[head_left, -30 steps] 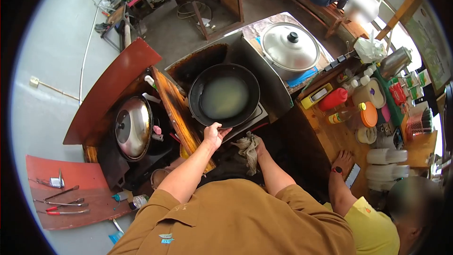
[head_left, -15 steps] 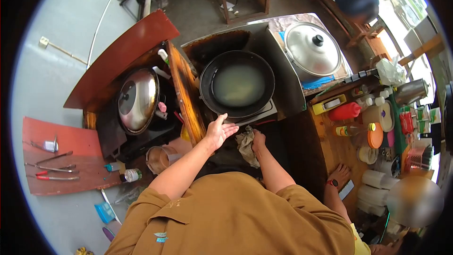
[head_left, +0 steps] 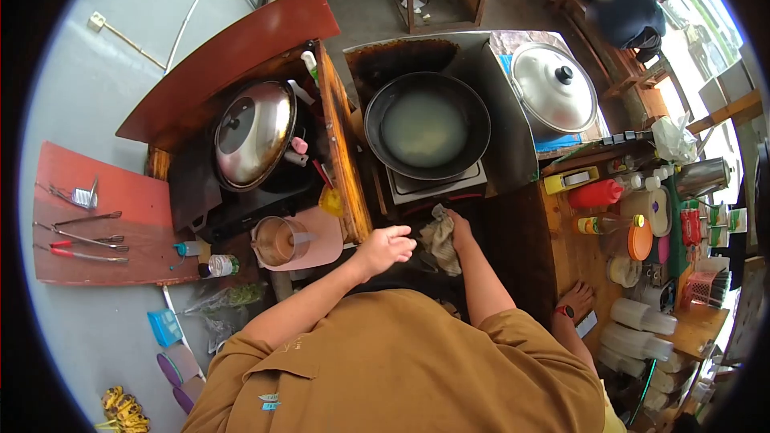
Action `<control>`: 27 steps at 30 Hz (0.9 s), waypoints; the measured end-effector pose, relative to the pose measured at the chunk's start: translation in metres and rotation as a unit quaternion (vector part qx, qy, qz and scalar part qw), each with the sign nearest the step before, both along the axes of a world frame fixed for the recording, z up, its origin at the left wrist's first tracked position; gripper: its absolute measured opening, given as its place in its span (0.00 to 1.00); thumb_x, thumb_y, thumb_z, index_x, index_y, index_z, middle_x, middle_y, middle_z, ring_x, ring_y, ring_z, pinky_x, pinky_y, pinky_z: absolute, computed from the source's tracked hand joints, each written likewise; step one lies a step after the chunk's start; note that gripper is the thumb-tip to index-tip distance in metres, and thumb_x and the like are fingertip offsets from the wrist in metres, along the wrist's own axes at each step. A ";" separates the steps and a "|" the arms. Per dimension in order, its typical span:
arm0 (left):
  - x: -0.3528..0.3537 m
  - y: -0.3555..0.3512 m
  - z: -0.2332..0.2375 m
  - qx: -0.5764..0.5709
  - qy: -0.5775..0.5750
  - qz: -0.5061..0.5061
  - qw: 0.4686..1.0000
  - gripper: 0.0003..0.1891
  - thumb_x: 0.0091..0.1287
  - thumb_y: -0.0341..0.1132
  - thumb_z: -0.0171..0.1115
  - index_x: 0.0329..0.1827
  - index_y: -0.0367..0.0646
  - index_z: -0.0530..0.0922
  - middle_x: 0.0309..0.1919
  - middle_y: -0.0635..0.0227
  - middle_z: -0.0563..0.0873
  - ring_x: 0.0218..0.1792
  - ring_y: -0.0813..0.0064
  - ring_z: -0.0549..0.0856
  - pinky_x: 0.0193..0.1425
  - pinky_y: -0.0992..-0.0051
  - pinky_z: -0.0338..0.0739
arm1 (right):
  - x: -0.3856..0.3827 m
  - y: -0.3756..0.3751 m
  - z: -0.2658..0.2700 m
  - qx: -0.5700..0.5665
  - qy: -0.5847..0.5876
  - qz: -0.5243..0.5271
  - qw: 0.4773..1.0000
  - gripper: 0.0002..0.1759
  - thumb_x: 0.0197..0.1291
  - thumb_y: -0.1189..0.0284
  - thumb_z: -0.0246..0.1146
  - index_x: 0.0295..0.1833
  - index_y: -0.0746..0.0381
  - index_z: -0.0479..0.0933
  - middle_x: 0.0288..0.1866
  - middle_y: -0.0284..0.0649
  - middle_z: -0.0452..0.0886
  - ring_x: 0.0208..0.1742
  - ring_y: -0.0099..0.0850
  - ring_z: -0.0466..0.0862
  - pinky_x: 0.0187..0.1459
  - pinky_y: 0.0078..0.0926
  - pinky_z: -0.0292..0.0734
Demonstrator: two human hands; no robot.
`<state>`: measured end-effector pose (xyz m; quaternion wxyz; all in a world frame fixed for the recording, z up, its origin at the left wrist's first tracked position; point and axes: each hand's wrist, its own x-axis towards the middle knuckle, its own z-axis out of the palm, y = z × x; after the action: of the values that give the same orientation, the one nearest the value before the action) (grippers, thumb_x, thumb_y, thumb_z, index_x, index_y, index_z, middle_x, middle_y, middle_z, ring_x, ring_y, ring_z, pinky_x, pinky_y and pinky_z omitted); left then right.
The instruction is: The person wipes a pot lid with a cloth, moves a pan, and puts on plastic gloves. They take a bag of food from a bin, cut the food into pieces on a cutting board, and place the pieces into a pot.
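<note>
A dark wok (head_left: 427, 126) with cloudy liquid in it rests on a stove (head_left: 438, 185) in front of me. Below the wok, my right hand (head_left: 460, 232) is closed on a crumpled, stained cloth (head_left: 439, 244). My left hand (head_left: 387, 252) is held to the left of the cloth, near the end of a wooden partition (head_left: 343, 144). Its fingers are partly apart and nothing shows in them.
Left are a lidded pan (head_left: 254, 135), a pink container (head_left: 278, 241) and utensils on a red board (head_left: 104, 220). Right are a lidded pot (head_left: 553, 88), a red bottle (head_left: 596, 193) and plastic containers (head_left: 642, 310). Another person's hand (head_left: 578, 298) rests on the wooden counter; people sit farther off.
My left hand has drawn back from the wok's rim, and its fingers are more bent. My right hand still holds the cloth. The view has shifted, with the wok now farther from my hands.
</note>
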<state>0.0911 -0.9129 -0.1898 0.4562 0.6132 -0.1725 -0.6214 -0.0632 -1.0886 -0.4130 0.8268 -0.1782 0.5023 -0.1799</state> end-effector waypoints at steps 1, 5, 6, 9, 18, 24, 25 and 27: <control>-0.002 0.010 0.003 -0.013 -0.078 -0.063 0.995 0.34 0.69 0.39 0.65 0.72 0.28 0.65 0.54 0.50 0.84 0.50 0.68 0.86 0.57 0.71 0.81 | -0.008 0.000 0.015 -0.006 -0.002 0.001 1.000 0.22 0.59 0.63 0.70 0.51 0.69 0.80 0.43 0.45 0.84 0.44 0.40 0.84 0.46 0.42 0.79; -0.004 0.044 0.057 -0.075 -0.333 -0.241 0.908 0.38 0.65 0.45 0.67 0.75 0.42 0.64 0.61 0.44 0.80 0.56 0.53 0.85 0.62 0.64 0.79 | -0.026 0.022 0.165 0.106 -0.111 0.286 0.946 0.17 0.61 0.61 0.70 0.48 0.61 0.81 0.39 0.39 0.85 0.38 0.36 0.87 0.44 0.39 0.84; -0.004 0.056 0.068 -0.130 -0.385 -0.247 0.880 0.38 0.64 0.45 0.67 0.76 0.44 0.63 0.61 0.45 0.80 0.57 0.50 0.84 0.62 0.63 0.79 | -0.021 0.032 0.185 0.070 -0.134 0.320 0.935 0.15 0.62 0.63 0.69 0.49 0.61 0.81 0.38 0.38 0.85 0.38 0.35 0.87 0.43 0.38 0.85; -0.002 0.100 0.085 -0.226 -0.493 -0.159 0.825 0.35 0.62 0.43 0.69 0.72 0.46 0.67 0.57 0.50 0.83 0.50 0.48 0.85 0.54 0.59 0.82 | 0.024 0.091 0.235 0.003 -0.177 0.321 0.931 0.15 0.63 0.64 0.69 0.50 0.61 0.80 0.37 0.36 0.85 0.34 0.30 0.86 0.38 0.31 0.84; 0.056 0.347 0.130 -0.214 -0.619 0.232 0.720 0.12 0.58 0.18 0.60 0.43 0.39 0.83 0.32 0.56 0.87 0.33 0.54 0.87 0.36 0.66 0.82 | 0.134 0.332 0.305 0.048 -0.244 0.433 0.867 0.28 0.59 0.70 0.65 0.65 0.67 0.70 0.51 0.44 0.84 0.51 0.40 0.85 0.57 0.39 0.81; 0.048 0.555 0.107 -0.072 -0.395 0.591 0.699 0.08 0.74 0.31 0.59 0.42 0.35 0.83 0.32 0.75 0.85 0.34 0.87 0.80 0.41 0.82 0.75 | 0.188 0.460 0.287 0.036 -0.137 0.605 0.783 0.25 0.52 0.76 0.65 0.57 0.69 0.75 0.44 0.46 0.85 0.37 0.38 0.87 0.35 0.34 0.86; 0.041 0.586 0.108 -0.150 -0.272 0.648 0.695 0.08 0.75 0.32 0.58 0.44 0.37 0.82 0.35 0.76 0.84 0.37 0.87 0.80 0.43 0.83 0.74 | 0.204 0.483 0.291 0.038 -0.136 0.650 0.747 0.26 0.52 0.76 0.65 0.58 0.70 0.74 0.43 0.47 0.85 0.36 0.37 0.87 0.34 0.34 0.86; 0.018 0.637 0.113 -0.204 -0.264 0.686 0.647 0.07 0.75 0.31 0.58 0.46 0.37 0.81 0.36 0.75 0.84 0.36 0.87 0.80 0.43 0.81 0.75 | 0.222 0.527 0.307 0.013 -0.177 0.696 0.696 0.26 0.53 0.77 0.64 0.60 0.70 0.73 0.48 0.48 0.85 0.43 0.37 0.87 0.45 0.33 0.86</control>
<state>0.1087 -0.2759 -0.0770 0.8010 0.5856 0.0617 0.1079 0.1590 -0.5613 -0.1058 0.7919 -0.4313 0.0814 0.4247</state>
